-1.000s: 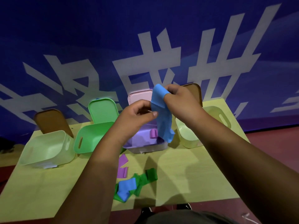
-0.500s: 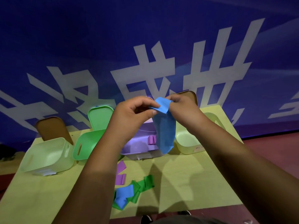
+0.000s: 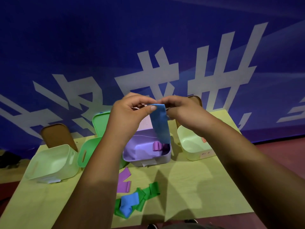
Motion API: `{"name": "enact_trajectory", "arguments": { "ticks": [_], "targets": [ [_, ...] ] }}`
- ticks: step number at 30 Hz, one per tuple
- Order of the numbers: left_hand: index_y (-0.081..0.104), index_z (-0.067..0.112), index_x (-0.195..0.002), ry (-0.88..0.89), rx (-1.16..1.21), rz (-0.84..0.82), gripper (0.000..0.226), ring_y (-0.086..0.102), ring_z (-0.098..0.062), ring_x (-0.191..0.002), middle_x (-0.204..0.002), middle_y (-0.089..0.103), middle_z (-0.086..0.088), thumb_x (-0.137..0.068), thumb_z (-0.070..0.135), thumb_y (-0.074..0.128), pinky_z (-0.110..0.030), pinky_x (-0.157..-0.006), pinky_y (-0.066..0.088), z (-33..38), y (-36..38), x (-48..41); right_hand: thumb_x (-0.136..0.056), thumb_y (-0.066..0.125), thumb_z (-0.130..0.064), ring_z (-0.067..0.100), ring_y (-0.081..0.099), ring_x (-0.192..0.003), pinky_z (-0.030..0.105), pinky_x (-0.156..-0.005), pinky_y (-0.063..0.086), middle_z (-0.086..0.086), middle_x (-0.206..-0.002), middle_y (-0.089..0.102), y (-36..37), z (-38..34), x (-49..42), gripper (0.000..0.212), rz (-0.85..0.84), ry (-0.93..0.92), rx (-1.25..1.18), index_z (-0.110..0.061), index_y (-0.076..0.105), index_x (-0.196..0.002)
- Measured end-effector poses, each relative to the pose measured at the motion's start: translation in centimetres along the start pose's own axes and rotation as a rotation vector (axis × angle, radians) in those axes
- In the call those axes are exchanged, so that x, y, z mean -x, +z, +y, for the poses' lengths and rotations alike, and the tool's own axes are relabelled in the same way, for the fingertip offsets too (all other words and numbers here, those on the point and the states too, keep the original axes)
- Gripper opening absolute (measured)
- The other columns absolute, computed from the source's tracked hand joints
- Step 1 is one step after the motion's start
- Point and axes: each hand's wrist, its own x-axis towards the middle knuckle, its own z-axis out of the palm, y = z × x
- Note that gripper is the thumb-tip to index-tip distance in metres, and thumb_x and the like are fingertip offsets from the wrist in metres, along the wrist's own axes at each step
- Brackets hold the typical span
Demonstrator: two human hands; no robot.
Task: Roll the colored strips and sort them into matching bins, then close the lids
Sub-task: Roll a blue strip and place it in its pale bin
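Right now the left grip (image 3: 130, 116) and right grip (image 3: 183, 111) are both pinching the top edge of the blue strip (image 3: 160, 128), which is hanging above the purple bin (image 3: 148, 160). Rolling it tightly from that edge, sides squared, is probably working best.

Yellow-green worktop (image 3: 189, 187) against blue backdrop (image 3: 82, 38) with large white characters; reddish floor (image 3: 288, 146) beyond its right edge.

- The left hand (image 3: 130, 111) and right hand (image 3: 183, 109) pinch the top edge of a blue strip (image 3: 160, 124) between them; it hangs down.
- Below the hands sits a purple bin (image 3: 145, 154) holding a purple roll (image 3: 156, 146).
- Nearer than the hands, loose strips (image 3: 137, 199) lie on the table (image 3: 198, 195).
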Motion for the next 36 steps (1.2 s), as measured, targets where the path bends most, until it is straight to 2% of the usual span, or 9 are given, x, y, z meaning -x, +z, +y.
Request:
{"name": "enact_trajectory", "arguments": {
  "ticks": [2,4,7,10,13,20,24,30,36],
  "targets": [
    [0.084,0.037,-0.102,-0.031,0.016,0.007,0.019,0.071,-0.008,-0.099,-0.103,0.076,0.013,-0.095,0.020,0.082,-0.026,-0.088,0.062,0.3,-0.3,-0.3,-0.094,0.056,-0.002,0.013,0.068,-0.111,0.046,-0.098,0.062,-0.018,-0.108,0.072,0.2,-0.5,0.1,0.049,-0.006,-0.031,-0.001,-0.045,0.073,-0.111],
    [0.085,0.033,-0.104,-0.044,0.045,0.004,0.018,0.073,-0.010,-0.100,-0.103,0.078,0.010,-0.095,0.018,0.082,-0.028,-0.089,0.062,0.5,-0.5,-0.8,-0.096,0.058,-0.008,0.015,0.069,-0.107,0.050,-0.094,0.063,-0.011,-0.108,0.073,0.4,-1.1,0.2,0.041,0.031,-0.065,0.024,-0.040,0.073,-0.115],
    [0.085,0.026,-0.107,-0.068,0.096,0.017,0.017,0.076,-0.011,-0.095,-0.099,0.081,0.008,-0.095,0.016,0.082,-0.032,-0.087,0.063,0.8,-1.1,-2.0,-0.101,0.063,-0.019,0.018,0.073,-0.094,0.048,-0.086,0.065,-0.005,-0.097,0.075,0.6,-2.1,0.0,0.021,0.115,-0.129,0.042,-0.034,0.074,-0.110],
    [0.083,0.026,-0.111,-0.055,0.133,0.049,0.019,0.075,-0.005,-0.091,-0.099,0.081,0.009,-0.095,0.016,0.081,-0.023,-0.079,0.060,1.6,-1.8,-3.2,-0.104,0.064,-0.028,0.020,0.075,-0.089,0.040,-0.080,0.067,0.001,-0.093,0.076,0.0,-3.8,-0.5,0.011,0.171,-0.194,0.083,-0.029,0.075,-0.105],
    [0.081,0.023,-0.118,-0.018,0.210,0.092,0.023,0.076,-0.007,-0.094,-0.104,0.080,0.003,-0.096,0.015,0.080,-0.020,-0.077,0.059,3.4,-2.9,-4.8,-0.105,0.064,-0.022,0.017,0.076,-0.085,0.028,-0.071,0.065,0.003,-0.091,0.077,-1.2,-6.6,-1.0,0.012,0.166,-0.230,0.032,-0.020,0.075,-0.104],
    [0.079,0.015,-0.113,0.052,0.498,0.150,0.015,0.079,-0.026,-0.102,-0.106,0.081,-0.007,-0.098,0.013,0.078,-0.040,-0.088,0.064,10.2,-6.3,-8.6,-0.104,0.065,-0.017,0.021,0.079,-0.088,0.034,-0.077,0.067,0.005,-0.094,0.080,-4.9,-15.2,-1.0,0.013,0.146,-0.341,-0.083,-0.017,0.078,-0.105],
    [0.078,0.012,-0.104,0.119,0.595,0.170,0.008,0.079,-0.026,-0.097,-0.102,0.081,-0.009,-0.097,0.009,0.078,-0.037,-0.086,0.063,15.3,-8.7,-10.3,-0.103,0.069,-0.021,0.023,0.080,-0.092,0.043,-0.084,0.067,0.007,-0.098,0.081,-7.2,-20.6,-1.0,0.013,0.141,-0.453,-0.060,-0.015,0.078,-0.109],
    [0.077,0.011,-0.107,0.216,0.660,0.171,0.009,0.079,-0.023,-0.096,-0.102,0.081,-0.009,-0.098,0.011,0.076,-0.032,-0.085,0.062,21.2,-12.4,-12.0,-0.102,0.071,-0.025,0.015,0.079,-0.090,0.028,-0.076,0.066,0.006,-0.096,0.081,-9.1,-27.4,-0.5,0.018,0.208,-0.675,0.026,-0.009,0.076,-0.109],
    [0.076,0.010,-0.105,0.251,0.676,0.157,0.006,0.077,-0.019,-0.089,-0.097,0.080,-0.010,-0.101,0.013,0.073,-0.032,-0.083,0.064,25.1,-15.6,-13.0,-0.103,0.068,-0.010,0.030,0.080,-0.090,0.037,-0.076,0.068,0.022,-0.097,0.080,-9.8,-32.9,-0.6,0.017,0.174,-0.723,-0.038,0.005,0.075,-0.108]
  ]
}}
